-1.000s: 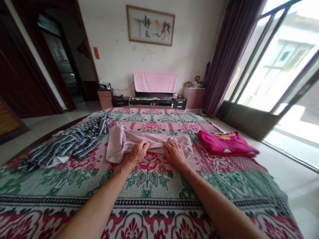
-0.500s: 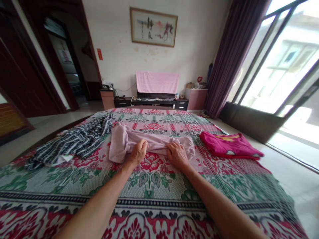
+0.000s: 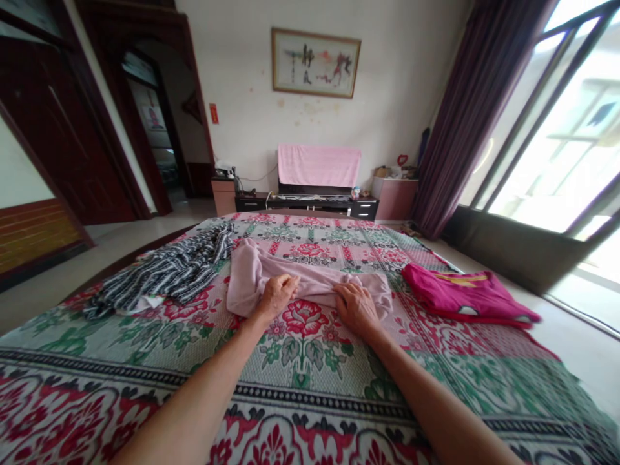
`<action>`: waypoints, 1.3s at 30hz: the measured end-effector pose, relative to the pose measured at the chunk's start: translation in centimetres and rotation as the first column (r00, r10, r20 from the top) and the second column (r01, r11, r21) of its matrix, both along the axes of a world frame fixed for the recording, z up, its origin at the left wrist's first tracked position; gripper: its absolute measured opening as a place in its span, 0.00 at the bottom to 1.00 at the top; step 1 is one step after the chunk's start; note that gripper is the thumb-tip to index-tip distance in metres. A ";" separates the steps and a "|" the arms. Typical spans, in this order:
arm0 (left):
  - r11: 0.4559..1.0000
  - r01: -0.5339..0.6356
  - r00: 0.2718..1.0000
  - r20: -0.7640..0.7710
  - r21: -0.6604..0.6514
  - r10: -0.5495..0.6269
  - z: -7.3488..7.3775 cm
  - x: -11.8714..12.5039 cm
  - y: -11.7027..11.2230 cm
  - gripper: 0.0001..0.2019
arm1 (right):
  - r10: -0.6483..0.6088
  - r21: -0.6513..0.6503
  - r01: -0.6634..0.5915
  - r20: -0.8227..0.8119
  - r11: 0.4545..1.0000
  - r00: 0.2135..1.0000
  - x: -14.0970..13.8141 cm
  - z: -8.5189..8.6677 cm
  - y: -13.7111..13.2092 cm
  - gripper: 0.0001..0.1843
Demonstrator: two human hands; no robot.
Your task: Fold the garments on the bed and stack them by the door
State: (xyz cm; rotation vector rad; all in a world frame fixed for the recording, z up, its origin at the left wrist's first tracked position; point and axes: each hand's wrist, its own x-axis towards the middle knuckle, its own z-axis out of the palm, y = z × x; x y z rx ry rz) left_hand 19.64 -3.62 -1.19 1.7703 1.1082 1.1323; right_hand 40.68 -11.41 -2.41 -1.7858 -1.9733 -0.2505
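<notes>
A pale pink garment (image 3: 314, 284) lies across the flowered bedspread in front of me, bunched lengthwise with its left end spread wider. My left hand (image 3: 278, 296) is closed on the near edge of the cloth, left of its middle. To the right, my right hand (image 3: 357, 307) has its fingers bent over the same edge, and its thumb is hidden. Between the two hands the cloth runs in long creases.
A black-and-white striped garment (image 3: 169, 271) lies crumpled at the left. A folded magenta garment (image 3: 469, 294) sits at the right. The flowered bedspread (image 3: 300, 361) covers the surface. Beyond stands a low cabinet (image 3: 364, 208) below a pink cloth (image 3: 320, 165).
The view has turned slightly left, so everything sits further right in it. Both hands stay on the pale pink garment, which looks nearly unchanged.
</notes>
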 end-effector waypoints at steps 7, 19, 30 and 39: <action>0.987 0.106 0.990 0.104 -0.121 -0.094 0.5 -0.8 1.0 0.12 | -0.012 0.011 0.011 0.009 1.000 1.000 0.0 0.0 0.0 0.16; 0.934 0.168 0.708 0.698 -0.316 0.109 3.7 -4.4 2.8 0.13 | 0.012 0.022 -0.011 -0.015 1.000 1.000 0.0 0.1 0.0 0.15; 0.935 0.035 0.715 0.662 -0.352 0.223 3.6 -9.3 4.0 0.20 | 0.019 0.040 -0.019 0.008 0.999 1.000 0.5 -0.4 0.5 0.16; 0.998 0.044 0.622 0.781 0.035 -0.055 6.7 -14.4 2.0 0.22 | 0.024 0.039 -0.025 0.009 0.999 1.000 0.5 -0.4 0.5 0.16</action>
